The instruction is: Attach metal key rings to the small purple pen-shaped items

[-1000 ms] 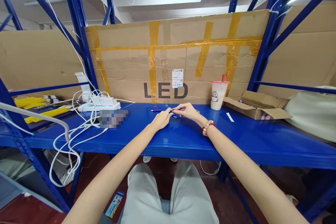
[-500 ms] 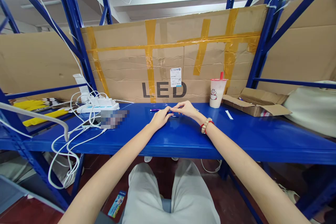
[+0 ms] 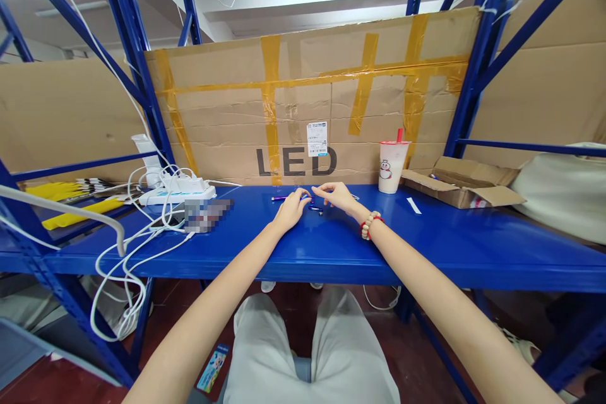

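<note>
My left hand (image 3: 290, 211) is above the blue table, its fingers closed in a pinch around something too small to make out. Just across from it, my right hand (image 3: 337, 196) has thumb and fingertips together; whatever they hold is too small to name. A narrow gap separates the fingertips of both hands. Small dark blue, shiny pieces (image 3: 315, 209) lie on the table below the gap. A purple-blue pen-like rod (image 3: 279, 199) extends to the left from behind my left hand, partly hidden. On my right wrist is a beaded bracelet (image 3: 371, 226).
White cables (image 3: 163, 214) and a power strip (image 3: 173, 192) crowd the left side. A cup with a red straw (image 3: 392, 167) stands near the back, beside an open cardboard box (image 3: 466, 186). A white paper strip (image 3: 413, 205) lies there. Taped cardboard (image 3: 227, 126) walls the back.
My hands have moved apart slightly from touching each other. Small blue pieces now show on the table between them, where a slim dark rod was before.
</note>
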